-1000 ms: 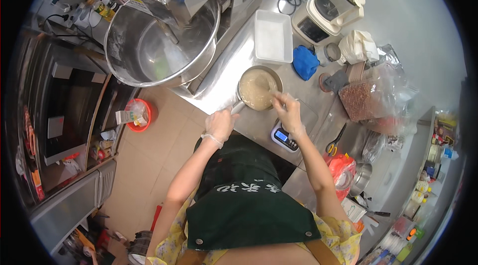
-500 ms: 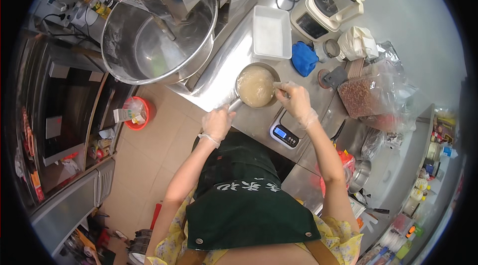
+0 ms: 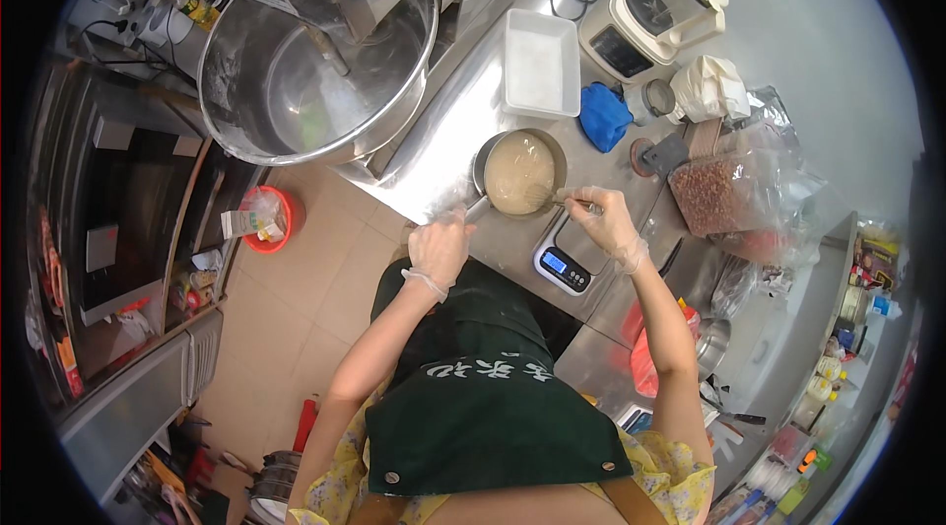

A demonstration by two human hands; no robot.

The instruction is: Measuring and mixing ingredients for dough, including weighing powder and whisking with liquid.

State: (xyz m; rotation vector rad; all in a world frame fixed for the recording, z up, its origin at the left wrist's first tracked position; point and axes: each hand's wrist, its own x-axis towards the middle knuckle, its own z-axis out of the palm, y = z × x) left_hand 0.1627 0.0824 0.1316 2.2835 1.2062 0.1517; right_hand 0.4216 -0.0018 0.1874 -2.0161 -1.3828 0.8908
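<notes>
A metal saucepan [image 3: 480, 170] sits on the steel worktop in front of me, holding a smooth, pale beige liquid [image 3: 517, 162]. My left hand [image 3: 439, 249], in a clear plastic glove, is closed around the saucepan's handle [image 3: 477, 209]. A wire whisk [image 3: 539, 195] dips into the liquid at the pan's near right side. Its handle is pinched in the gloved fingers of my right hand [image 3: 605, 219], just outside the rim. Right below the pan lies a digital kitchen scale [image 3: 563, 269] with a lit display.
A big steel mixer bowl [image 3: 296, 91] stands at far left. Behind the pan are a white rectangular tub [image 3: 541, 67], a blue cloth [image 3: 603, 117] and a blender [image 3: 631, 37]. Bags of brown granules [image 3: 717, 192] lie to the right. A red bin [image 3: 286, 219] stands on the floor.
The saucepan has shifted slightly right. My right hand has moved right and nearer with the whisk, toward the pan's near right rim. The left hand still grips the handle.
</notes>
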